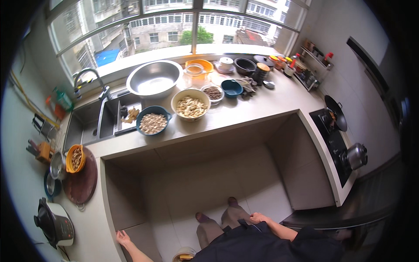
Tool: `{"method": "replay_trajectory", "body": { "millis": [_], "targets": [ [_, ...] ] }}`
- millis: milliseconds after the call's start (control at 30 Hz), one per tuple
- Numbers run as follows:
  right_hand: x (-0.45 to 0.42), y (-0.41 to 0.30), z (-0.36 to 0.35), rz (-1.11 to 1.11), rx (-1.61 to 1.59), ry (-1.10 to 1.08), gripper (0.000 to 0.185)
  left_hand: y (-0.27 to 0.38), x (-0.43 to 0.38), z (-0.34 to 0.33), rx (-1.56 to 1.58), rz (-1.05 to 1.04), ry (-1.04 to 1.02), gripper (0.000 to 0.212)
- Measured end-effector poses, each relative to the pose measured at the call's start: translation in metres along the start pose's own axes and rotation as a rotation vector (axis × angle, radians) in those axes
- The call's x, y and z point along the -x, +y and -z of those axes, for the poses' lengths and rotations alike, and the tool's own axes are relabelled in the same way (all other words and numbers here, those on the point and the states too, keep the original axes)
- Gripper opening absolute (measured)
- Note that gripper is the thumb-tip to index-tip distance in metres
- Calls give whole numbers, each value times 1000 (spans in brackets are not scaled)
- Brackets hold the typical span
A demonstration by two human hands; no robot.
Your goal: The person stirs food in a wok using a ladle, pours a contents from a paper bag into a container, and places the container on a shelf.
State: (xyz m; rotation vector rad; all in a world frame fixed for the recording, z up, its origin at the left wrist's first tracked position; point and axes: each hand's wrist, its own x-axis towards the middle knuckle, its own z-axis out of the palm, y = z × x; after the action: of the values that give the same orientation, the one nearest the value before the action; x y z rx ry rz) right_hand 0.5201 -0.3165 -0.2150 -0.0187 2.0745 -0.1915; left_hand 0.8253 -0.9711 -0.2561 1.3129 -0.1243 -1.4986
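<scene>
My left hand (122, 237) is beside the edge of the left counter, its fingers a little apart and nothing seen in it. My right hand (258, 217) hangs by my right thigh with its fingers curled; whether anything is inside is hidden. Neither hand is at the food. On the counter before me, a teal colander (154, 120) holds pale chopped pieces, a cream bowl (191, 104) holds larger pale pieces, and a small bowl (212, 94) holds brown bits. An orange basket (75, 158) of brown pieces sits on a round wooden board (80, 183).
A large steel basin (154, 78) stands by the double sink (86, 119). An electric cooker (55, 224) is on the left counter. At right, a wok (336, 113) and a kettle (356, 156) are on the gas stove (330, 144). A bin (184, 253) stands near my feet.
</scene>
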Motion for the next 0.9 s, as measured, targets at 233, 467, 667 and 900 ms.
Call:
{"method": "replay_trajectory", "body": {
  "millis": [233, 467, 667, 900],
  "targets": [
    [10, 42, -4, 45, -49, 37, 41, -134, 97, 29, -629, 350, -414, 10],
    [28, 88, 30, 218, -305, 77, 38, -308, 397, 25, -1894, 610, -1421, 45],
    [31, 141, 94, 477, -568, 158, 39, -395, 403, 67, -1967, 894, -2280, 56],
    [99, 222, 258, 615, -1059, 281, 35, -421, 539, 0, -2775, -358, -2167, 58]
  ]
}}
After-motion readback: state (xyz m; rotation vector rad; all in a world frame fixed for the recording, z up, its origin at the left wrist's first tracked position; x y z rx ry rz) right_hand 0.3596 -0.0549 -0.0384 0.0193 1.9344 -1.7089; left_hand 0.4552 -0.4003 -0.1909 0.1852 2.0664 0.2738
